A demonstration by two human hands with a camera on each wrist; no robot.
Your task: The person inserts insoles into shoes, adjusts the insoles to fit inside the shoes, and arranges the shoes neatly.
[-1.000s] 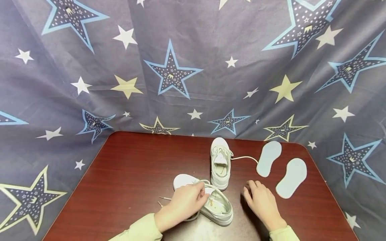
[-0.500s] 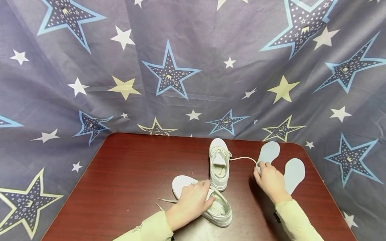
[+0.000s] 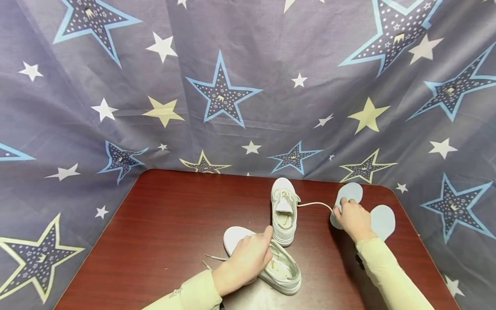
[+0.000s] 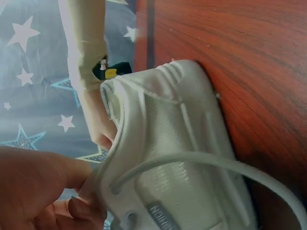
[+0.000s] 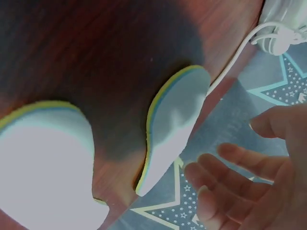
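My left hand lies over the tongue area of the near white sneaker, which sits slanted on the table. In the left wrist view my thumb and curled fingers pinch the edge of the sneaker by the lace holes; a loose lace loops over its side. My right hand is above the left one of two pale insoles. The right wrist view shows its fingers spread and loosely bent, apart from the yellow-edged insole, holding nothing.
Behind the near sneaker stands a second white sneaker, its lace trailing right to the left insole. The other insole lies right of my right hand. A star-printed curtain hangs along the back edge of the red-brown table.
My right hand has moved right and away from me, from the bare table beside the near sneaker to over the left insole. My left hand has shifted slightly on the near sneaker.
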